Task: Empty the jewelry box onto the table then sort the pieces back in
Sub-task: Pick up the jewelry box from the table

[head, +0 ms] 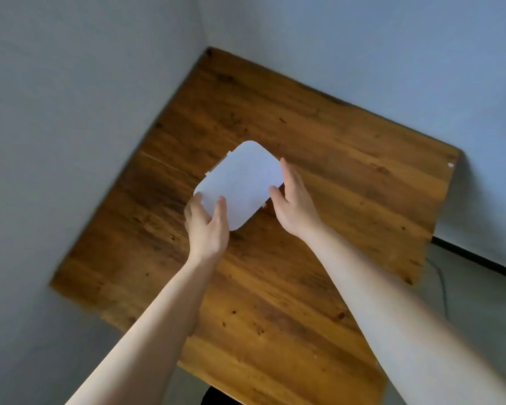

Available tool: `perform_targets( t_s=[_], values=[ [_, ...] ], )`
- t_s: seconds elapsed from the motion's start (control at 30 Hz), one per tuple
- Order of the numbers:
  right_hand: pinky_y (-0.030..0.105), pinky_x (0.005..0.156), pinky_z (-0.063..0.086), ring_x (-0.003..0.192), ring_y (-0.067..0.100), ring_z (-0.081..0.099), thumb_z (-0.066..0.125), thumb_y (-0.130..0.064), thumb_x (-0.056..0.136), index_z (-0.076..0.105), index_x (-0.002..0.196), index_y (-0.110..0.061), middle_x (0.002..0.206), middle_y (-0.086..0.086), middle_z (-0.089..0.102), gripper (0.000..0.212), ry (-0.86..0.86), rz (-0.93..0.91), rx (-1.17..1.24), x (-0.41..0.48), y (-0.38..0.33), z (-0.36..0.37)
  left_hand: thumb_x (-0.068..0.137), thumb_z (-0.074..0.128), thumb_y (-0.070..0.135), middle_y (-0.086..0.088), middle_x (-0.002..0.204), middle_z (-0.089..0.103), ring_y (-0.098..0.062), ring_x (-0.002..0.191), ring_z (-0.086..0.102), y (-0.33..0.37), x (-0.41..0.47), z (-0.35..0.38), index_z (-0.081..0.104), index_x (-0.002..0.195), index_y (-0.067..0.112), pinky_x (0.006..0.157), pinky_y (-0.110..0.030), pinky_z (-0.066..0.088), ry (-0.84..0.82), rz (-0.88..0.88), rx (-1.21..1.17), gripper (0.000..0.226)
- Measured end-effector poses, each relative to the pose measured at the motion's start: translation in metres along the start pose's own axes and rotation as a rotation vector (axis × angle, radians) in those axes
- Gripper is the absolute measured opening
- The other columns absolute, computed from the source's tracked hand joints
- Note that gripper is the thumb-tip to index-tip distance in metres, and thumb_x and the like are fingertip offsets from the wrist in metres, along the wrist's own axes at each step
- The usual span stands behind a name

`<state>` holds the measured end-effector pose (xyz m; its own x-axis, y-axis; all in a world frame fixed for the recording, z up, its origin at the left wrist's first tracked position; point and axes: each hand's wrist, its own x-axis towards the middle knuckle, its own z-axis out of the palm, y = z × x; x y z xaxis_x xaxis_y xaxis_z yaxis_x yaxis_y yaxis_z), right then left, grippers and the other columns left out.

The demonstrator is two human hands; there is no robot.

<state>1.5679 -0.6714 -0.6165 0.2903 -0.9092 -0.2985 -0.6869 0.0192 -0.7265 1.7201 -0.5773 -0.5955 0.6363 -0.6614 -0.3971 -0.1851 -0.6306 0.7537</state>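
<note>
A white jewelry box with rounded corners is in the middle of the wooden table, its lid shut. My left hand grips its near-left corner, thumb on top and fingers around the edge. My right hand holds its right side, with the fingers along the edge and the thumb on the lid. A small gold clasp shows at the box's near edge between my hands. No jewelry pieces are visible. Whether the box rests on the table or is lifted off it I cannot tell.
The table stands in a corner, with grey-blue walls close on the left and at the back. A black cable runs along the floor to the right of the table. A small white chip marks the far right corner.
</note>
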Motion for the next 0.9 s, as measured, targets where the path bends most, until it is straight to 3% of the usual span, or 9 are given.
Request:
perform_targets(
  t_s=[0.13,0.23,0.3,0.4,0.5,0.63,0.7,0.77,0.9],
  values=[
    [0.015,0.082,0.039,0.116,0.010,0.048,0.053,-0.054,0.095,0.026,0.150,-0.038,0.142,0.001,0.038,0.064,0.109,-0.023,-0.045,-0.013,0.012,0.009,0.091,0.044,0.055,0.004,0.148,0.035,-0.017,0.131,0.037,-0.002,0.016,-0.013,0.028,0.147,0.030,0.105,-0.039,0.042,-0.117,0.207,0.015,0.063],
    [0.019,0.072,0.044,0.100,0.008,0.045,0.064,-0.065,0.082,0.036,0.143,-0.033,0.127,0.002,0.045,0.074,0.145,-0.102,-0.123,-0.036,0.016,0.012,0.090,0.041,0.056,0.000,0.147,0.037,-0.018,0.129,0.041,-0.001,0.034,-0.026,0.031,0.147,0.029,0.105,-0.045,0.045,-0.217,0.227,-0.023,0.064],
    [0.026,0.078,0.053,0.109,0.014,0.049,0.069,-0.066,0.076,0.038,0.141,-0.024,0.135,0.007,0.042,0.083,0.153,-0.162,-0.195,-0.043,0.016,0.015,0.089,0.042,0.057,-0.002,0.148,0.037,-0.020,0.129,0.043,-0.001,0.039,-0.031,0.032,0.147,0.030,0.102,-0.044,0.048,-0.259,0.188,-0.050,0.064],
    [0.032,0.095,0.050,0.139,0.025,0.039,0.070,-0.071,0.071,0.036,0.139,-0.019,0.161,0.009,0.020,0.093,0.120,-0.224,-0.298,-0.037,0.009,0.018,0.090,0.041,0.059,0.005,0.139,0.043,-0.012,0.124,0.048,-0.001,0.036,-0.037,0.032,0.146,0.033,0.093,-0.021,0.050,-0.319,0.169,-0.137,0.063],
    [0.038,0.100,0.050,0.142,0.027,0.036,0.067,-0.080,0.065,0.039,0.135,-0.014,0.162,0.007,0.022,0.100,0.104,-0.262,-0.411,-0.026,0.004,0.018,0.094,0.034,0.063,0.013,0.138,0.043,0.001,0.119,0.049,-0.004,0.038,-0.037,0.026,0.149,0.034,0.090,-0.015,0.044,-0.331,0.112,-0.203,0.063],
    [0.038,0.099,0.050,0.139,0.030,0.042,0.070,-0.081,0.064,0.038,0.133,-0.017,0.161,0.011,0.028,0.099,0.105,-0.310,-0.507,-0.025,0.008,0.015,0.093,0.022,0.072,0.030,0.133,0.029,0.036,0.098,0.030,-0.005,0.039,-0.038,0.016,0.148,0.049,0.081,-0.007,0.026,-0.288,-0.015,-0.216,0.060],
    [0.038,0.097,0.051,0.136,0.031,0.045,0.070,-0.079,0.066,0.038,0.133,-0.018,0.160,0.012,0.029,0.096,0.101,-0.321,-0.533,-0.024,0.008,0.013,0.092,0.019,0.074,0.029,0.141,0.029,0.032,0.107,0.030,-0.003,0.038,-0.038,0.018,0.149,0.048,0.087,-0.009,0.022,-0.294,-0.042,-0.253,0.062],
    [0.042,0.093,0.053,0.130,0.031,0.051,0.065,-0.081,0.068,0.041,0.131,-0.020,0.158,0.012,0.034,0.091,0.112,-0.342,-0.562,-0.022,0.007,0.009,0.090,0.016,0.075,0.020,0.154,0.028,0.010,0.127,0.028,-0.003,0.039,-0.038,0.020,0.149,0.046,0.097,-0.019,0.021,-0.288,-0.057,-0.287,0.066],
    [0.038,0.077,0.054,0.105,0.031,0.065,0.055,-0.086,0.073,0.057,0.119,-0.017,0.140,0.011,0.059,0.083,0.208,-0.481,-0.578,-0.013,-0.003,-0.012,0.088,0.014,0.075,0.009,0.151,0.042,-0.008,0.135,0.038,-0.006,0.043,-0.040,0.033,0.148,0.040,0.107,-0.031,0.027,-0.254,-0.079,-0.359,0.073]
  ],
)
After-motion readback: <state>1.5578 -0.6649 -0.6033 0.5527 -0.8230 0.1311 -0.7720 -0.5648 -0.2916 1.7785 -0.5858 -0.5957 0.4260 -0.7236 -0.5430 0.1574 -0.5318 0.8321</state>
